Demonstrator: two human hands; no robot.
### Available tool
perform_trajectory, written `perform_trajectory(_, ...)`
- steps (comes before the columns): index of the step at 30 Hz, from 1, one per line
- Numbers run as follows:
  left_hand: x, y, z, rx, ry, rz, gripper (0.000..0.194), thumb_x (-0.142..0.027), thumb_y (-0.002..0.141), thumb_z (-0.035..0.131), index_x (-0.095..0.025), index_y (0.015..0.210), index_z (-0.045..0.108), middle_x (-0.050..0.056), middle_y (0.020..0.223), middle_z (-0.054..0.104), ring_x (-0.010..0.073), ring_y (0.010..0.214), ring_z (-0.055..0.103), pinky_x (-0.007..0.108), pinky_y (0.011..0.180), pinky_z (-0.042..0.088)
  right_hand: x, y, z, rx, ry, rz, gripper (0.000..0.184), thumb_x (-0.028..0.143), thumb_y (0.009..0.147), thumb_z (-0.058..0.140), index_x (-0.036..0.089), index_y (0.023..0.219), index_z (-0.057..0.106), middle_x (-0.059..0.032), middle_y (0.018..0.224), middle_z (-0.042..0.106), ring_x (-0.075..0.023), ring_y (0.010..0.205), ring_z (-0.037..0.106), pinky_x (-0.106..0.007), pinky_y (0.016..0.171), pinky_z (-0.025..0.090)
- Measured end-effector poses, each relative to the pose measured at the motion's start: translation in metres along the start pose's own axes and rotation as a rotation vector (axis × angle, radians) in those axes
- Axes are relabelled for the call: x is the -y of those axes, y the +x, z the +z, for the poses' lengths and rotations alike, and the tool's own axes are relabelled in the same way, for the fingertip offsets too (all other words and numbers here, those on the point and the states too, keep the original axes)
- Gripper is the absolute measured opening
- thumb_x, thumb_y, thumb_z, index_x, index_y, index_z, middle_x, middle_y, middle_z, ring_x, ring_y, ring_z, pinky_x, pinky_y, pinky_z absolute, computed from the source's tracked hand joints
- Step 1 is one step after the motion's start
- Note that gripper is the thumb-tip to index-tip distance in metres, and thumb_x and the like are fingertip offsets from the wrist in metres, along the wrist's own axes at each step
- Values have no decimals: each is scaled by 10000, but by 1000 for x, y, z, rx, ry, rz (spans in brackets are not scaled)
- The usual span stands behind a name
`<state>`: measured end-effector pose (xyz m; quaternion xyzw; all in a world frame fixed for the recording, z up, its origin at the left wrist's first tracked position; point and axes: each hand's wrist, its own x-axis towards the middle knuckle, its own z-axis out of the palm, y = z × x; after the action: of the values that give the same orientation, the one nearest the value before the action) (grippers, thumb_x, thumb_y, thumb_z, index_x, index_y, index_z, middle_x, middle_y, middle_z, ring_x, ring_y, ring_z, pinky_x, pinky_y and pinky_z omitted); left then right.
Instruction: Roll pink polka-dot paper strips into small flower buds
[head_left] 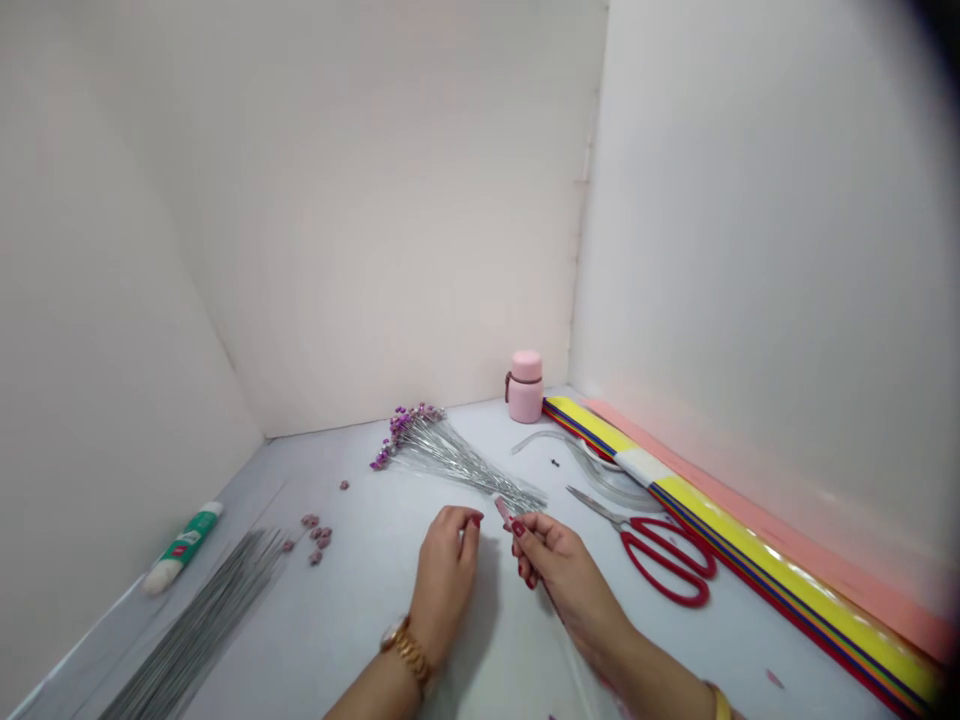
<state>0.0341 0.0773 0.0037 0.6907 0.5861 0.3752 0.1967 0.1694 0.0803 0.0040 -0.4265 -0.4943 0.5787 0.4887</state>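
Note:
Near the middle of the table, my right hand (551, 555) is closed, pinching a narrow pink strip (502, 510) between thumb and fingers. The strip's upper end sticks out towards my left hand; its lower part is mostly hidden by the palm. My left hand (450, 555) is closed too, thumb tip against the index finger, a small gap away from the strip. Whatever it pinches, if anything, is too small to make out. Just beyond both hands lies a bundle of silver wire stems (472, 465) with shiny purple tips (405, 430).
Red-handled scissors (645, 550) lie right, beside clear tubing (607, 480) and a long stack of coloured sheets (720, 510). A pink bottle (526, 388) stands behind. Left are grey wires (202, 620), small pinkish pieces (319, 535) and a green-white glue tube (184, 545). Walls enclose the table.

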Motion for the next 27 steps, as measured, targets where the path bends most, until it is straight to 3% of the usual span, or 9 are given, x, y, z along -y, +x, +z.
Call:
perform_trajectory(2, -3, -19, -13, 38, -104, -42, 324, -296, 872, 262, -164, 873, 558, 62, 811, 627, 174, 760, 579, 271, 678, 445, 0, -5, 5, 40, 22, 30, 183, 330, 756, 524, 148, 737, 517, 33, 594, 495, -65, 451, 428, -182, 438, 327)
perform_trajectory(5, -6, -38, -22, 18, -597, -235, 192, -343, 764, 514, -155, 758, 555, 25, 701, 602, 156, 665, 556, 241, 608, 427, 0, -16, 17, 138, 23, 58, 150, 297, 744, 539, 149, 722, 525, 49, 563, 485, -63, 452, 437, -178, 442, 331)
perform_trajectory(7, -4, -43, -25, -10, -745, -322, 191, -325, 706, 593, -152, 647, 537, -5, 607, 567, 130, 581, 528, 221, 561, 406, -1, -24, 25, 227, 13, 52, 142, 291, 741, 544, 151, 728, 533, 47, 576, 504, -66, 473, 458, -181, 465, 353)
perform_trajectory(11, 7, -44, -31, -15, -757, -398, 260, -325, 722, 579, -143, 542, 530, -30, 504, 513, 97, 490, 476, 199, 514, 363, -4, -30, 31, 349, -24, 135, 168, 319, 742, 540, 153, 770, 539, 24, 614, 569, -74, 501, 515, -186, 488, 375)
perform_trajectory(14, 15, -45, -34, 14, -771, -431, 230, -328, 713, 588, -136, 586, 576, -7, 542, 557, 111, 531, 502, 199, 537, 374, -8, -27, 28, 377, 7, 312, 216, 368, 714, 557, 156, 725, 522, 36, 551, 561, -75, 438, 510, -183, 445, 369)
perform_trajectory(17, 19, -46, -32, 68, -808, -460, 212, -331, 713, 585, -127, 663, 615, 24, 607, 610, 132, 581, 538, 214, 571, 404, -13, -24, 25, 378, 53, 379, 223, 370, 687, 578, 161, 710, 504, 54, 512, 538, -72, 402, 482, -184, 424, 369)
perform_trajectory(21, 19, -44, -30, 101, -865, -530, 249, -311, 701, 614, -130, 869, 644, 33, 680, 660, 136, 629, 569, 222, 627, 419, -15, -22, 24, 366, -19, 311, 210, 364, 729, 542, 158, 717, 504, 52, 509, 526, -57, 398, 448, -161, 409, 326)
perform_trajectory(24, 18, -43, -30, 88, -889, -546, 348, -291, 719, 607, -140, 1032, 584, 28, 710, 673, 125, 663, 579, 213, 655, 417, -15, -20, 20, 367, -171, 241, 204, 371, 767, 503, 168, 766, 523, 77, 491, 451, -49, 362, 369, -158, 369, 272)
perform_trajectory(27, 18, -42, -32, 86, -909, -575, 330, -273, 734, 598, -118, 1023, 564, 42, 708, 672, 116, 657, 584, 201, 632, 425, -13, -13, 9, 329, -477, 12, 182, 313, 810, 450, 177, 752, 556, 53, 517, 469, -81, 432, 409, -180, 418, 317)
